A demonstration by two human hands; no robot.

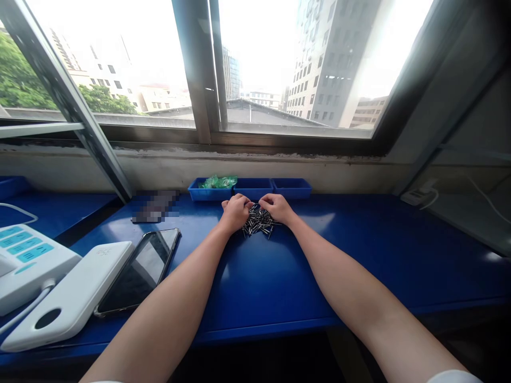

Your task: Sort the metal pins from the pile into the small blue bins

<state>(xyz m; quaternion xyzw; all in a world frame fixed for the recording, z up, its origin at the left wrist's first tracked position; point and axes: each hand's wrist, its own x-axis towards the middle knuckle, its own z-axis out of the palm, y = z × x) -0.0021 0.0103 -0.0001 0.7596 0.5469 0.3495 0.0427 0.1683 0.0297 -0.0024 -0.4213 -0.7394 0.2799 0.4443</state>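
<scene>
A loose pile of slim, shiny metal pieces, screw-like or rivet-like, lies on the blue tabletop. My left hand is at the pile's left upper edge, thumb and fingers pinched together. On the opposite side, my right hand is also closed in a pinch, its fingertips close to those of the left. Whatever is between the fingers is too small to make out. Just behind the hands stand three joined blue bins: the left bin has green-tinted plastic bags in it, beside the middle bin and right bin.
To the left lie a phone, a white power bank and a white power strip with a cable. A pixelated dark object sits farther back. A metal post slants down to the table's left side, before the window.
</scene>
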